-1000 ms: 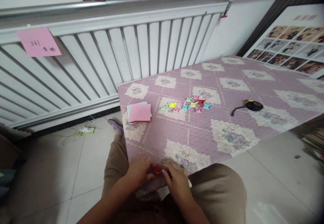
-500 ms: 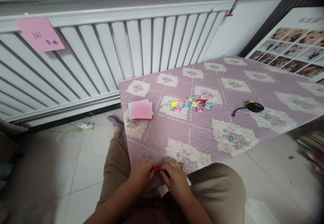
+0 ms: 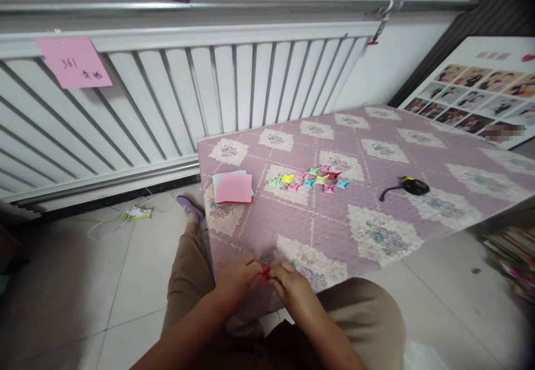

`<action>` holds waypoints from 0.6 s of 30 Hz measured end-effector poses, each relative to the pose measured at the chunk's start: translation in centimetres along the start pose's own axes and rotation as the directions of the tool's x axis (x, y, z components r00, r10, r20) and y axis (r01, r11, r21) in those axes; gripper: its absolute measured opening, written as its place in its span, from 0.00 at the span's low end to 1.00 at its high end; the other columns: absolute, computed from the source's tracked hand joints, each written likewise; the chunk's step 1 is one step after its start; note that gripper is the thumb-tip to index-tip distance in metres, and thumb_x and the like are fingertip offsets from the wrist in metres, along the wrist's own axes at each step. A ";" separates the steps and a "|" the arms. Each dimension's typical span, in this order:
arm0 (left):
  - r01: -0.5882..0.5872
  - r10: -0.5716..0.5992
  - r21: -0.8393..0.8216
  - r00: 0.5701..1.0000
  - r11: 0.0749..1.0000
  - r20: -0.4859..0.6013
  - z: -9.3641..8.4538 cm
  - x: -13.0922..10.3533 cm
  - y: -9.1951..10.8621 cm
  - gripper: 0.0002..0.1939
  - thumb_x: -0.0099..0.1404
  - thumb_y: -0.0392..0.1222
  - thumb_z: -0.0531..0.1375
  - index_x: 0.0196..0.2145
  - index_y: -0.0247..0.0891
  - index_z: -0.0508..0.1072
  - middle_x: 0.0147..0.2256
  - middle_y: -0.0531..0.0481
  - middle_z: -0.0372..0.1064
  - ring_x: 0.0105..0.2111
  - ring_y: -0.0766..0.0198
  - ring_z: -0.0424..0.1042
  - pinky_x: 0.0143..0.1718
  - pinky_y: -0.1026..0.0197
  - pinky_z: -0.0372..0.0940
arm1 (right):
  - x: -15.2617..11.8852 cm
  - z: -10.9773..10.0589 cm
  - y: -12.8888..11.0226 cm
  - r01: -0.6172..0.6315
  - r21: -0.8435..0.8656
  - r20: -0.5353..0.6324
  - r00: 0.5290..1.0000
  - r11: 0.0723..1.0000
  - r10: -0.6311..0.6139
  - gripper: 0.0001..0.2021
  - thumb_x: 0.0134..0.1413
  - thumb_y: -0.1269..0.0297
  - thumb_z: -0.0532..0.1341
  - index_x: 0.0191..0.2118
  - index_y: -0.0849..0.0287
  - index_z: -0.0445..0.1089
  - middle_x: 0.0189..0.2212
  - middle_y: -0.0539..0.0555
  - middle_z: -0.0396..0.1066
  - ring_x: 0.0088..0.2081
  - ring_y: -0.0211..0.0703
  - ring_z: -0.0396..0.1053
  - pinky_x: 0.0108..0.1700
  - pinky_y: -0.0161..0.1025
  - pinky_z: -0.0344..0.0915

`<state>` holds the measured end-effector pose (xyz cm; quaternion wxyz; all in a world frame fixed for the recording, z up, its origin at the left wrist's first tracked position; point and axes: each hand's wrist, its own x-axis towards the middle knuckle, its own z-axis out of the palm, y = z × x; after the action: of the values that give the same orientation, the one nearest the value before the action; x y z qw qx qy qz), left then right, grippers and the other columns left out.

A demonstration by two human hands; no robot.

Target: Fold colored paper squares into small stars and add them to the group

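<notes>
Between my fingertips, over the near edge of the table, is a small red paper piece [image 3: 266,273]. My left hand [image 3: 239,272], blurred by motion, pinches its left side. On its right side my right hand [image 3: 291,284] holds it with thumb and fingers pressed together. Beyond my hands lies a stack of coloured square paper [image 3: 234,187] with a pink sheet on top. To the right of the stack, several small folded paper pieces [image 3: 309,183] in green, yellow, pink, blue and red sit in a loose cluster.
A black and yellow object with a strap [image 3: 413,185] lies on the right part of the patterned tablecloth [image 3: 288,219]. A white radiator [image 3: 200,80] stands behind the table. A photo board [image 3: 480,88] leans at the back right. A power strip [image 3: 137,213] lies on the floor.
The view has tilted up slightly, so the scene sits lower in the picture. Both hands still hold the red paper, whose visible shape has changed a little.
</notes>
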<state>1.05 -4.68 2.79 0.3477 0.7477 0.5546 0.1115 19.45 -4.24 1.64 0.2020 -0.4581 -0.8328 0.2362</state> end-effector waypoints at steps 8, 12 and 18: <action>-0.152 0.061 -0.265 0.945 0.952 -0.323 -2.0 0.0 1.3 0.07 0.62 0.35 0.55 0.32 0.39 0.73 0.32 0.51 0.68 0.34 0.64 0.66 0.38 0.63 0.61 | 1.2 -3.4 -0.9 0.014 0.298 -0.125 0.992 0.954 0.024 0.09 0.58 0.66 0.56 0.28 0.55 0.69 0.26 0.49 0.67 0.31 0.39 0.66 0.33 0.35 0.63; -0.128 -0.029 -0.388 0.927 0.913 -0.374 -2.2 -0.1 2.0 0.06 0.61 0.37 0.54 0.29 0.38 0.70 0.28 0.52 0.65 0.30 0.65 0.64 0.33 0.63 0.60 | 1.3 -4.3 -1.3 0.020 0.369 -0.176 0.983 0.929 0.049 0.10 0.59 0.63 0.56 0.28 0.55 0.69 0.25 0.50 0.67 0.30 0.39 0.66 0.34 0.35 0.63; -0.131 -0.104 -0.539 0.918 0.832 -0.383 -1.9 -0.2 2.6 0.07 0.61 0.41 0.53 0.28 0.39 0.68 0.26 0.53 0.63 0.29 0.65 0.63 0.32 0.63 0.61 | 1.2 -4.7 -1.6 0.035 0.422 -0.221 0.973 0.906 0.065 0.10 0.60 0.62 0.56 0.29 0.56 0.69 0.25 0.49 0.66 0.30 0.38 0.66 0.34 0.35 0.61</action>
<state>1.92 -4.49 5.87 0.4289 0.5802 0.5515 0.4187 20.40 -3.00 6.48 0.3894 -0.4341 -0.7292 0.3579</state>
